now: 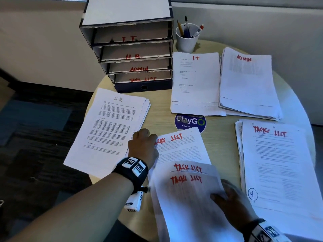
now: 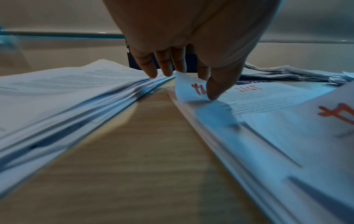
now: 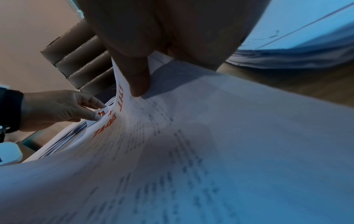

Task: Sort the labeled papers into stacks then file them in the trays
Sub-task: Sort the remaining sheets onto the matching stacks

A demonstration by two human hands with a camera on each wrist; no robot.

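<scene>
Pinching with left hand [image 1: 142,145] the lifted top-left corner of an unsorted TASK LIST sheet [image 1: 181,147] at the round table's [image 1: 220,145] near edge; right hand [image 1: 232,198] gripping two fanned TASK LIST sheets [image 1: 188,194] — risking creasing, or loose pages sliding off the edge.
</scene>
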